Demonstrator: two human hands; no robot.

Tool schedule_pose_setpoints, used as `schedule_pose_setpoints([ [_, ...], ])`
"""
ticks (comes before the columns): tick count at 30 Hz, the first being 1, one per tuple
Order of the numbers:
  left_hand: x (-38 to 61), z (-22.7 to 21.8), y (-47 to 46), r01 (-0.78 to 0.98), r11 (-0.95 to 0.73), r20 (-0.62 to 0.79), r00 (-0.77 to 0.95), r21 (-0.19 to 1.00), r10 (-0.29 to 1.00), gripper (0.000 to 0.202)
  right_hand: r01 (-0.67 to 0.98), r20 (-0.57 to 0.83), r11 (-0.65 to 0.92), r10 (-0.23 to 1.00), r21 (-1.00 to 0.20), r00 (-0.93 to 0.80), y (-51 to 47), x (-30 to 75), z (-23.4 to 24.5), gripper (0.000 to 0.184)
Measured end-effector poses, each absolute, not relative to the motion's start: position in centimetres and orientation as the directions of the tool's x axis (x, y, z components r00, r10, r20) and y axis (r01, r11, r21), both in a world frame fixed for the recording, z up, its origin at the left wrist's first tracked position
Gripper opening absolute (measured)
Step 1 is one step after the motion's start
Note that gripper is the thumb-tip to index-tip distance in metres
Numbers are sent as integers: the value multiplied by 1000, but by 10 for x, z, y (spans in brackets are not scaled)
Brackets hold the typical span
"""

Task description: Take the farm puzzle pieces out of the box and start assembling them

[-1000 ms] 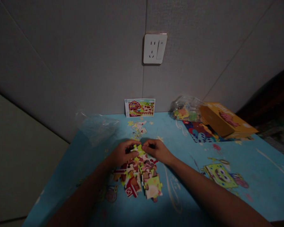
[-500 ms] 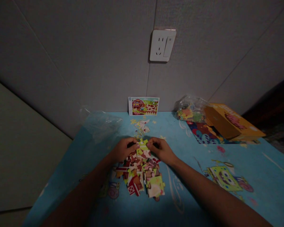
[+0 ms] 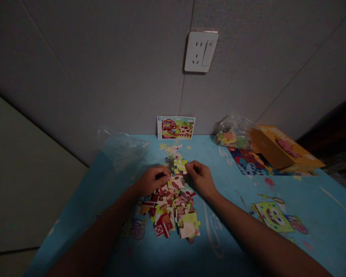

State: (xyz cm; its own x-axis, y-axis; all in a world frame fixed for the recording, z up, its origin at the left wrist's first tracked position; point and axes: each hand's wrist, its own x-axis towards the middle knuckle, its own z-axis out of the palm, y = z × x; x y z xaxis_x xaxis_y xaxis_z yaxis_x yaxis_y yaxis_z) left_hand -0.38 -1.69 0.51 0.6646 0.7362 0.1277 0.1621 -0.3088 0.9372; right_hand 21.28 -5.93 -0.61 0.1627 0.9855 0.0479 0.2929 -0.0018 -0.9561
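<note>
My right hand (image 3: 201,177) pinches a green puzzle piece (image 3: 180,166) with a white fence pattern by its right edge. Just below it is a brown-and-cream puzzle piece (image 3: 176,181), which my left hand (image 3: 152,180) grips at its left side between thumb and fingers. The two pieces lie close together; whether they touch I cannot tell. Nearer to me spreads a loose pile of puzzle pieces (image 3: 167,209), with a red barn-door piece (image 3: 162,227) at its front and a green-and-cream piece (image 3: 189,224) at its right.
A farm picture card (image 3: 176,127) leans against the wall under a socket (image 3: 201,52). A crumpled clear bag (image 3: 127,148) lies at the back left. At the back right are a filled plastic bag (image 3: 233,132), an orange box (image 3: 288,148) and a dark printed sheet (image 3: 249,163). A blue cartoon cloth (image 3: 233,204) covers the table.
My right hand has moved slightly up and right with the green piece, away from my left hand. The brown-and-cream piece below it now shows more fully. The view has shifted a little.
</note>
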Motion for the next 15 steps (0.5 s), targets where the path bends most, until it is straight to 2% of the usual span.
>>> schedule_pose_setpoints([
  [3,-4,2,-16,132,-266,119,652,955,749,25,511,115,-27,963,-859,245,-54,220,-7,35],
  [6,-5,1,-16,125,-237,102,645,963,757,25,767,183,-9,969,-642,165,-51,224,-5,28],
  [8,-5,1,-16,126,-222,91,644,967,760,26,843,209,10,970,-538,122,-51,224,-3,27],
  [13,-3,1,-17,136,-177,56,617,975,785,26,836,154,-53,974,-546,163,-51,226,-4,26],
  [15,-3,0,-16,150,-168,43,608,974,793,28,833,176,-67,965,-550,194,-50,228,-5,25],
])
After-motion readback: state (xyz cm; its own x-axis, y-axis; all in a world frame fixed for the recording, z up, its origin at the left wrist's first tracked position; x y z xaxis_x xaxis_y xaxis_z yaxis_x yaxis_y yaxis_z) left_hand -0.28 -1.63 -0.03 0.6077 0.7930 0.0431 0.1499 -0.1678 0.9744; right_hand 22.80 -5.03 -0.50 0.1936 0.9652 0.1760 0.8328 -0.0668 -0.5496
